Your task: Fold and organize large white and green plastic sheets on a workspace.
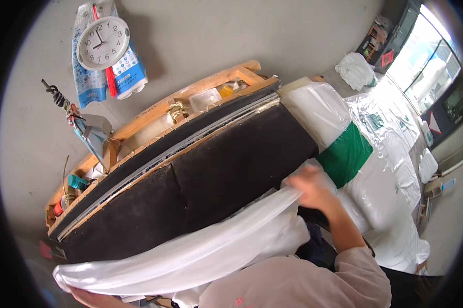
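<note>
A long white plastic sheet (190,251), translucent and folded into a band, stretches between my two hands in front of a black-topped bench (231,154). At the lower left, my left hand (82,296) holds one end; its fingers are mostly covered by the plastic. My right hand (309,186), smeared by motion, grips the other end near the right edge of the black top. Beside that hand lies a stack of white plastic packaging (318,108) with a green patch (347,154). The sheet sags along the bench's near edge.
A wooden rack (144,120) with cord, a teal-capped container (77,181) and small items runs behind the bench. A metal strip (175,154) borders the black top. A round clock (103,43) hangs on the wall. White plastic bundles (355,71) lie toward the bright doorway.
</note>
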`<action>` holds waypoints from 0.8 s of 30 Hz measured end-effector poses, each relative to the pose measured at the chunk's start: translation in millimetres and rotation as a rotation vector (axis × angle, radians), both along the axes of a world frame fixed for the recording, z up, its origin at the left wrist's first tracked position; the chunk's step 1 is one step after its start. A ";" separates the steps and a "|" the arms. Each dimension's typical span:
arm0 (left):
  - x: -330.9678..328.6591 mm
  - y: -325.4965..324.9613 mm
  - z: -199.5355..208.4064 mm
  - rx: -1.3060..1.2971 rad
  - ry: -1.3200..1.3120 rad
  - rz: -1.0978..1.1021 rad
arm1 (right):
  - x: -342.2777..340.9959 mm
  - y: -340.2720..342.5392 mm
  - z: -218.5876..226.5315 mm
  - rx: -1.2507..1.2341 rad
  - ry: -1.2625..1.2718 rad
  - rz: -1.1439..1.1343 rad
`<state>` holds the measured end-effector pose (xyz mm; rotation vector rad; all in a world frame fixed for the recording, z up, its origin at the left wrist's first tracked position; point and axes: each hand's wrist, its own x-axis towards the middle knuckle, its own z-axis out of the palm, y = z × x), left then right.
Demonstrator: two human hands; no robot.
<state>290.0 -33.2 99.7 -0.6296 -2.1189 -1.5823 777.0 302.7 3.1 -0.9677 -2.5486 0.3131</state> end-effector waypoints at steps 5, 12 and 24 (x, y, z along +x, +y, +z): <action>45.1 30.9 -34.3 0.439 -0.640 0.172 | 74.9 31.4 -143.9 -0.290 0.033 -0.580; 158.6 83.2 -27.5 0.174 -0.558 -0.432 | -46.3 -42.2 -271.8 -1.251 0.503 0.062; 209.6 147.3 5.6 -0.320 -0.334 -1.415 | 172.4 60.6 -134.9 -0.563 -0.409 -0.185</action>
